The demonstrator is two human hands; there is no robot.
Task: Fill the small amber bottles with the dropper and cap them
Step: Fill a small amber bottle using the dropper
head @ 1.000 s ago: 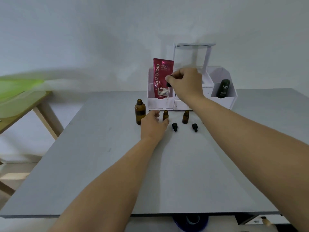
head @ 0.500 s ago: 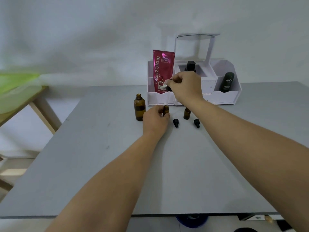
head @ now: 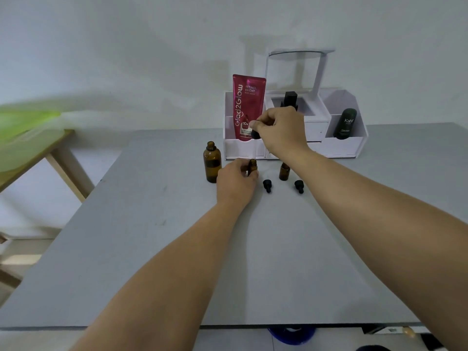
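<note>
One wide-angle camera, worn on the person's head, looked forward and down over a grey table (head: 152, 249). The left hand (head: 235, 184) and right hand (head: 281, 130), reaching in from the bottom edge, sat near mid-frame, at arm's reach. A white organiser (head: 350, 146) against the wall (head: 126, 46) marked the far end. The table's near edge ran along the bottom.

Fingers of the left hand (head: 236, 183) hide most of the small amber bottle (head: 252, 165), only the neck pokes out above them. The dropper (head: 255, 135) bulb's mostly buried under the right hand (head: 281, 130), and its tube below the fingertips barely shows.
</note>
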